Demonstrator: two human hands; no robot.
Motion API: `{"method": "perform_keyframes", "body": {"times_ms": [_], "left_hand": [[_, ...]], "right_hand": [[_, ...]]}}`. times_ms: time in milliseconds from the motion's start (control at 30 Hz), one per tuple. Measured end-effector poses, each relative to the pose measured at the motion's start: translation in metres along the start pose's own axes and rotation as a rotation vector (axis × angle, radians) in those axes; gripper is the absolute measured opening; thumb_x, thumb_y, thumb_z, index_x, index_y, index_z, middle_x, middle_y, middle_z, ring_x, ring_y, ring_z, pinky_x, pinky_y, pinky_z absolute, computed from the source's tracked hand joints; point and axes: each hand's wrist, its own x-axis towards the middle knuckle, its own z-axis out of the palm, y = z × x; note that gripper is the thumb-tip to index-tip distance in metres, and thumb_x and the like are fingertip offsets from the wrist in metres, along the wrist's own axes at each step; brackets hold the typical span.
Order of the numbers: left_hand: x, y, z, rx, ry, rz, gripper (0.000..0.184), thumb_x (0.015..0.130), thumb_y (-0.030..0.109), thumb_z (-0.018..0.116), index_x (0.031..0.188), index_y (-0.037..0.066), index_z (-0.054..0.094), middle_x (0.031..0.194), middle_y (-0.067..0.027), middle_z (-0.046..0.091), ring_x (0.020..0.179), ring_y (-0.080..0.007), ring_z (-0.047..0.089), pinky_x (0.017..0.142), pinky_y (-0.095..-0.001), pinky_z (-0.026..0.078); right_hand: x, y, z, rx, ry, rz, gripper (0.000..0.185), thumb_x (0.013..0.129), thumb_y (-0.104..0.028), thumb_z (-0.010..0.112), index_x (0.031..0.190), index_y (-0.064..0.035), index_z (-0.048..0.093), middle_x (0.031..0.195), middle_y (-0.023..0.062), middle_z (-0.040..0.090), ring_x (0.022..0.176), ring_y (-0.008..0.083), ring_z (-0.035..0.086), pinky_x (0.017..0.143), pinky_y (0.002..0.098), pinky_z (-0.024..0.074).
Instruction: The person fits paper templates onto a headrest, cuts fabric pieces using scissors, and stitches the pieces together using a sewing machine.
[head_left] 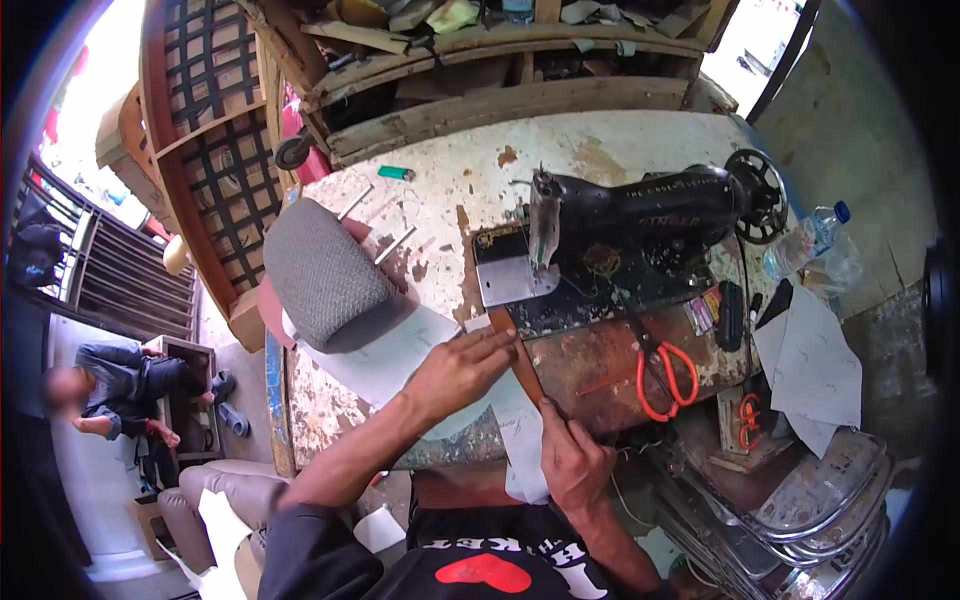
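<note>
Slanting over one counter (438,190) before one sewing machine (645,212), one brown strip (527,372) is pinched by the right hand (577,460) and touched by the left hand (462,376), whose grip is unclear.

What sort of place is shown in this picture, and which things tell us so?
Probably a small sewing or upholstery workshop. A black sewing machine stands on a worn table, orange-handled scissors lie near it, and a grey padded cushion sits further left.
</note>
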Motion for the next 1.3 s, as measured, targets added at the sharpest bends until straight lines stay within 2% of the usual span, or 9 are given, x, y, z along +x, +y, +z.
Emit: {"method": "perform_keyframes", "body": {"times_ms": [200, 467, 567, 700, 833, 1000, 1100, 1200, 1300], "left_hand": [[-0.001, 0.006, 0.006, -0.081, 0.000, -0.148, 0.015, 0.091, 0.007, 0.066, 0.105, 0.005, 0.067, 0.130, -0.0146, 0.072, 0.117, -0.0320, 0.071, 0.092, -0.0399, 0.063], [0.031, 0.008, 0.016, -0.279, 0.047, -0.271, 0.019, 0.087, 0.004, 0.071, 0.105, 0.002, 0.071, 0.122, -0.0161, 0.075, 0.107, -0.0328, 0.075, 0.088, -0.0410, 0.064], [0.045, -0.003, 0.036, -0.255, 0.098, -0.167, 0.019, 0.089, 0.005, 0.069, 0.107, 0.001, 0.070, 0.122, -0.0162, 0.074, 0.107, -0.0355, 0.074, 0.087, -0.0418, 0.064], [0.043, -0.005, 0.035, -0.232, 0.111, -0.141, 0.021, 0.089, 0.006, 0.069, 0.109, 0.001, 0.071, 0.123, -0.0172, 0.074, 0.106, -0.0368, 0.074, 0.087, -0.0429, 0.064], [0.040, -0.003, 0.027, -0.273, 0.094, -0.260, 0.022, 0.089, 0.006, 0.069, 0.110, 0.002, 0.072, 0.123, -0.0180, 0.074, 0.106, -0.0372, 0.074, 0.090, -0.0444, 0.063], [0.046, 0.007, 0.025, -0.285, 0.064, -0.363, 0.023, 0.090, 0.006, 0.068, 0.113, 0.002, 0.071, 0.121, -0.0190, 0.074, 0.110, -0.0388, 0.072, 0.091, -0.0464, 0.062], [0.047, 0.014, 0.024, -0.261, 0.065, -0.405, 0.025, 0.088, 0.000, 0.066, 0.112, 0.000, 0.071, 0.118, -0.0199, 0.075, 0.123, -0.0400, 0.066, 0.096, -0.0473, 0.059], [0.046, 0.023, 0.021, -0.232, 0.037, -0.446, 0.027, 0.091, 0.007, 0.066, 0.117, 0.000, 0.069, 0.116, -0.0202, 0.075, 0.130, -0.0430, 0.060, 0.104, -0.0490, 0.054], [0.046, 0.043, 0.024, -0.070, 0.038, -0.455, 0.037, 0.094, 0.017, 0.067, 0.125, -0.003, 0.063, 0.125, -0.0226, 0.071, 0.133, -0.0448, 0.056, 0.111, -0.0488, 0.048]], "right_hand": [[-0.002, -0.001, -0.004, -0.034, -0.061, -0.040, 0.036, 0.092, -0.009, 0.068, 0.128, -0.0105, 0.075, 0.072, 0.0039, 0.063, 0.053, 0.0240, 0.068, 0.048, 0.0373, 0.0537], [0.009, -0.002, -0.013, -0.080, -0.048, -0.055, 0.038, 0.092, -0.010, 0.068, 0.129, -0.0098, 0.073, 0.071, 0.0043, 0.064, 0.054, 0.0240, 0.069, 0.048, 0.0367, 0.0546], [0.017, 0.005, -0.017, -0.118, -0.009, 0.030, 0.037, 0.090, -0.007, 0.069, 0.126, -0.0097, 0.075, 0.071, 0.0073, 0.067, 0.055, 0.0298, 0.068, 0.051, 0.0405, 0.0547], [0.019, 0.011, -0.007, -0.037, -0.064, 0.031, 0.036, 0.091, -0.008, 0.067, 0.127, -0.0090, 0.074, 0.086, 0.0109, 0.076, 0.065, 0.0319, 0.073, 0.057, 0.0413, 0.0590], [0.021, 0.011, 0.002, 0.079, -0.052, 0.021, 0.036, 0.091, -0.007, 0.066, 0.127, -0.0071, 0.073, 0.098, 0.0144, 0.079, 0.074, 0.0327, 0.076, 0.062, 0.0408, 0.0615], [0.020, 0.012, 0.000, 0.052, -0.078, 0.008, 0.037, 0.091, -0.007, 0.066, 0.128, -0.0060, 0.073, 0.096, 0.0144, 0.079, 0.071, 0.0322, 0.076, 0.061, 0.0398, 0.0609], [0.020, 0.011, -0.002, 0.034, -0.081, 0.007, 0.038, 0.091, -0.007, 0.066, 0.128, -0.0062, 0.073, 0.092, 0.0136, 0.078, 0.067, 0.0321, 0.074, 0.059, 0.0402, 0.0601], [0.021, 0.010, -0.002, 0.004, -0.093, 0.018, 0.040, 0.090, -0.006, 0.067, 0.129, -0.0074, 0.073, 0.085, 0.0121, 0.076, 0.064, 0.0324, 0.073, 0.057, 0.0416, 0.0593], [0.019, 0.011, 0.002, -0.024, -0.070, 0.003, 0.046, 0.089, -0.007, 0.066, 0.134, -0.0091, 0.070, 0.080, 0.0098, 0.073, 0.061, 0.0317, 0.072, 0.056, 0.0428, 0.0594]]}}
